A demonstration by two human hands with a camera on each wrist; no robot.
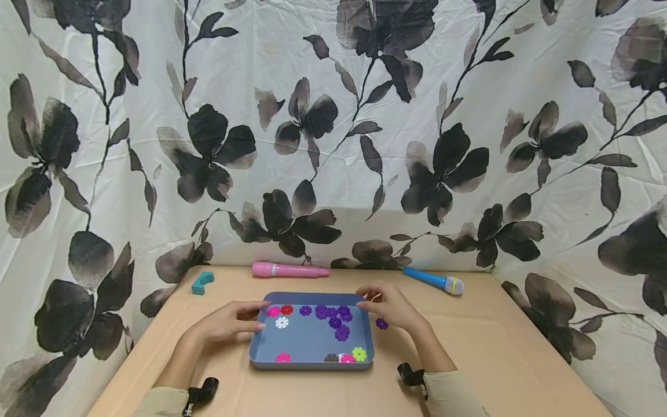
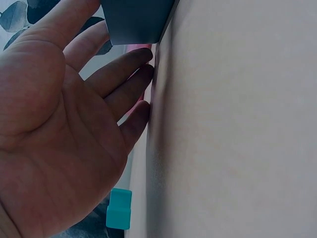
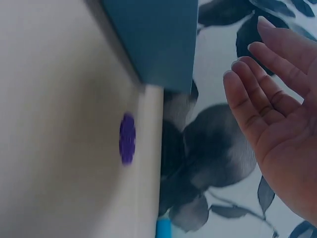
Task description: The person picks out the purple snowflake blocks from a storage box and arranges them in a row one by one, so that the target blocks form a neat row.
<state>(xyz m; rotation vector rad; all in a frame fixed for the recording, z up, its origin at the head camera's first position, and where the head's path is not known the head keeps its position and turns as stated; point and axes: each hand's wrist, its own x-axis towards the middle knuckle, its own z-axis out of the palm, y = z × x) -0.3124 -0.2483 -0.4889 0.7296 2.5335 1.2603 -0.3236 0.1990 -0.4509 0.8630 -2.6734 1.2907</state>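
A grey-blue tray (image 1: 307,335) lies on the table, holding flower-shaped plastic discs. Purple discs (image 1: 333,313) cluster toward its back right, and a white disc (image 1: 282,322) lies at the left with a pink (image 1: 274,311) and a red one (image 1: 287,310). My left hand (image 1: 229,321) touches the tray's left side with thumb and index finger; its other fingers stretch out beside the tray. Over the tray's back right corner hovers my right hand (image 1: 388,304), fingers loosely bent and holding nothing in the right wrist view. One purple disc (image 3: 127,139) is on the table beside the tray, near that hand.
Behind the tray lie a pink toy microphone (image 1: 290,270) and a blue one (image 1: 432,281). A teal curved block (image 1: 202,282) sits at the back left. More discs, including a lime green one (image 1: 359,354), line the tray's front. Flowered cloth (image 1: 333,174) hangs behind the table.
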